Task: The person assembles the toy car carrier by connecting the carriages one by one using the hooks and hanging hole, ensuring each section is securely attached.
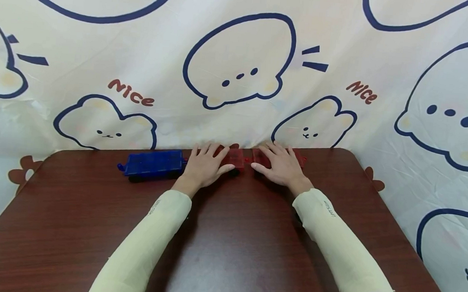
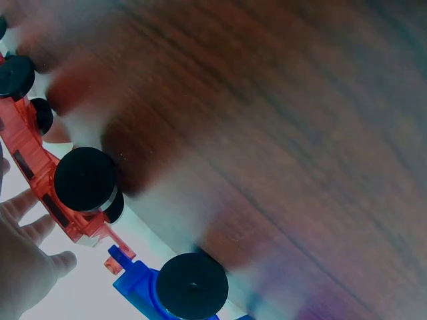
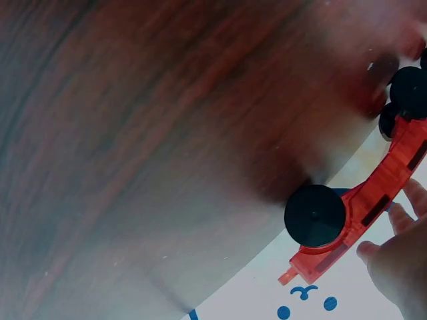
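Note:
Two translucent red toy wagons with black wheels stand in a row at the table's back edge. My left hand rests on the left red wagon, fingers spread and thumb out to the right. Over the right red wagon lies my right hand, also with extended fingers, covering much of it. A blue toy wagon stands just left of my left hand. In the left wrist view, the red wagon's coupling meets the hook of the blue wagon; whether they are latched I cannot tell.
The dark brown wooden table ends right behind the wagons. A white cloth with cartoon drawings hangs along its back, and more of it hangs at both sides.

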Demonstrator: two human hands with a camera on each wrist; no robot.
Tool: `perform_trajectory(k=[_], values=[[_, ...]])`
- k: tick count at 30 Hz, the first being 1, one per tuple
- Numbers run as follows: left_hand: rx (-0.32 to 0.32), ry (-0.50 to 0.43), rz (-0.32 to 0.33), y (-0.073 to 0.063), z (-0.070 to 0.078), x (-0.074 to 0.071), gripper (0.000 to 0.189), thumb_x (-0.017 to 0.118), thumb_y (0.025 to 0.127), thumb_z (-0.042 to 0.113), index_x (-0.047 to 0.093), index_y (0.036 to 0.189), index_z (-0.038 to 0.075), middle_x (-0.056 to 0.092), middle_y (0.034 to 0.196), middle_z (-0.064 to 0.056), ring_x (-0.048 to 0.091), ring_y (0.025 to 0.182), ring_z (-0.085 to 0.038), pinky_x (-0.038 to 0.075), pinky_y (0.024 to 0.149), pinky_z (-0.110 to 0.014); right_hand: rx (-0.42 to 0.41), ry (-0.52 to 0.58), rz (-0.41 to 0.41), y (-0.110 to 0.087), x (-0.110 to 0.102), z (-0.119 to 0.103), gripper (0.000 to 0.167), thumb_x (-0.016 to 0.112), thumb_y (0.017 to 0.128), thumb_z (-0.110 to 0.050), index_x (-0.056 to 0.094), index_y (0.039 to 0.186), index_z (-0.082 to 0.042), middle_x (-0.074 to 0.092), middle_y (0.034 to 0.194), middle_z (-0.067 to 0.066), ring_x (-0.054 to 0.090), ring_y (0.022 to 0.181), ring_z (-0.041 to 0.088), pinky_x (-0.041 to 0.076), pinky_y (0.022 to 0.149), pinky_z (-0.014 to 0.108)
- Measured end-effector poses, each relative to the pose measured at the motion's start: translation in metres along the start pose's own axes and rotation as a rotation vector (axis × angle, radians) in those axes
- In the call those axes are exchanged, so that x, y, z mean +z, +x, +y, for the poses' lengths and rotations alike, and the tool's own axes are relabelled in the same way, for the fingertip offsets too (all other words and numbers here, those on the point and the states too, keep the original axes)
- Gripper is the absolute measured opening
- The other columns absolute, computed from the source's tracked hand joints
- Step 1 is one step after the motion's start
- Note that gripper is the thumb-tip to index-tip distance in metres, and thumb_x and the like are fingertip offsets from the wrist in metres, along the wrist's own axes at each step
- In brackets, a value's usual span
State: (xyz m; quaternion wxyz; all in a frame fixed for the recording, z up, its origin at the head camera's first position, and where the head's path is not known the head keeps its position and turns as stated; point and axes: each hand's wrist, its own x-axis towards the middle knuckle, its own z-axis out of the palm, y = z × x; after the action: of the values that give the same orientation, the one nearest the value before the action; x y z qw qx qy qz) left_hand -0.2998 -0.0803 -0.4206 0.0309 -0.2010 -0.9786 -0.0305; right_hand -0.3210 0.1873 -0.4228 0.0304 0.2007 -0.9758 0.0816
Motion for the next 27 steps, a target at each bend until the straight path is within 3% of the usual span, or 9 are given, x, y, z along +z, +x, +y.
perform_trajectory(k=[11,18,27], values=[[-0.043,0.02,0.044,-0.003,0.0,-0.01,0.068,0.036,0.103,0.063,0.038,0.158,0.023,0.039,0.155,-0.013,0.029,0.147,-0.035,0.016,0.118,-0.063,-0.048,-0.024,0.05,0.002,-0.004,-0.01,0.077,0.042,0.096,-0.071,0.045,0.154,-0.02,0.037,0.161,0.008,0.024,0.151,0.03,0.014,0.12,0.06],[-0.082,0.018,0.046,-0.006,-0.004,-0.014,0.065,0.037,0.103,0.063,0.04,0.154,0.023,0.04,0.157,-0.014,0.028,0.148,-0.036,0.017,0.118,-0.064,-0.073,-0.021,0.073,0.004,-0.005,-0.016,0.074,0.044,0.097,-0.068,0.048,0.153,-0.018,0.041,0.158,0.008,0.028,0.149,0.029,0.017,0.12,0.059],[-0.114,-0.007,0.042,-0.013,-0.013,-0.017,0.068,0.039,0.103,0.061,0.037,0.157,0.02,0.034,0.16,-0.017,0.024,0.149,-0.039,0.013,0.119,-0.064,-0.054,-0.027,0.056,0.004,-0.01,-0.024,0.078,0.043,0.097,-0.069,0.042,0.156,-0.018,0.036,0.162,0.008,0.022,0.152,0.03,0.012,0.121,0.059]])
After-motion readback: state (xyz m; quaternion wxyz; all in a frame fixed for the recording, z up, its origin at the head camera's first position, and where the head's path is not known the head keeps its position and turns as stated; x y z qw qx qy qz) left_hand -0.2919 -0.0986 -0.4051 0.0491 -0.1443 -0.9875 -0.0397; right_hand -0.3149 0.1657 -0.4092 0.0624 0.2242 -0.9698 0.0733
